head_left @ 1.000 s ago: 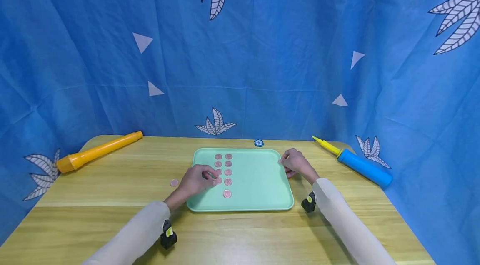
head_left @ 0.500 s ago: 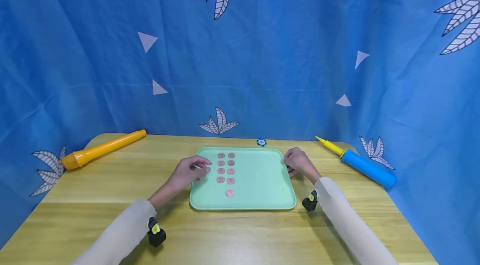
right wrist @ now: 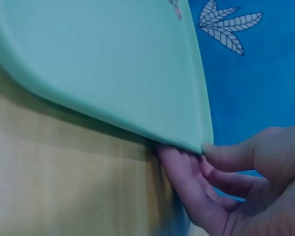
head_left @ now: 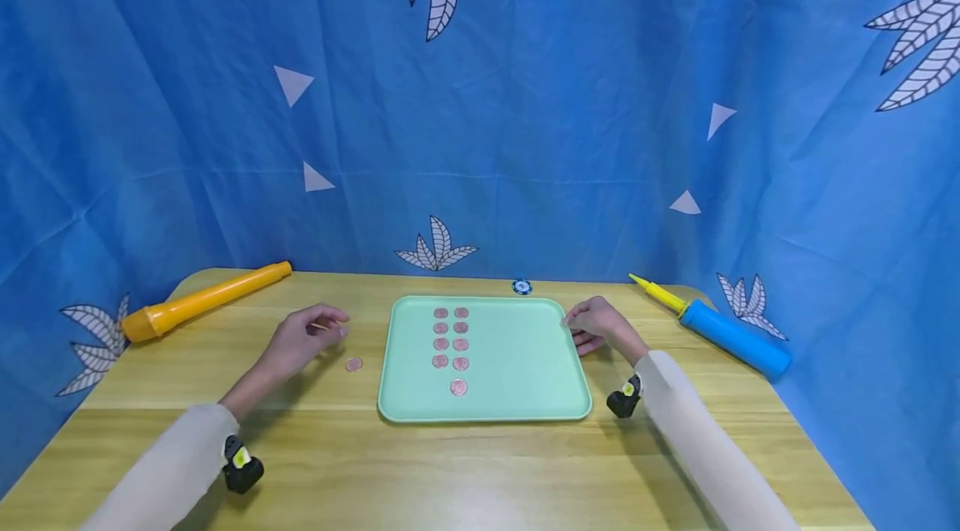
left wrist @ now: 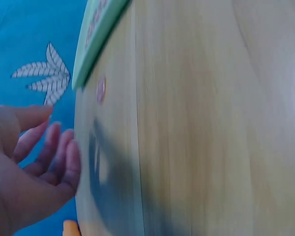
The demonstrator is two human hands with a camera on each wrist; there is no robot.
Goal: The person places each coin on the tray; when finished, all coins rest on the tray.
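Observation:
A mint-green tray (head_left: 517, 381) lies on the table with several copper-coloured coins (head_left: 461, 344) in two columns on its left half. One more coin (head_left: 354, 364) lies on the wood left of the tray; it shows in the left wrist view too as a small copper disc (left wrist: 101, 90). Above the table, left of that loose coin, my left hand (head_left: 303, 339) hovers with its fingers loosely bent and nothing in them. My right hand (head_left: 600, 325) holds the tray's right rim. In the right wrist view the thumb (right wrist: 231, 156) is on the rim and the fingers are beneath it.
An orange tube-shaped object (head_left: 210, 300) lies at the table's back left. A blue and yellow hand pump (head_left: 727, 337) lies at the right edge. Behind the tray sits a blue and white poker chip (head_left: 522, 287). A blue patterned cloth (head_left: 480, 97) hangs behind the table (head_left: 480, 473).
My left hand has drawn back leftward from the coins on the tray, past the loose coin. The right hand keeps its hold on the rim. The coins on the tray stay in place.

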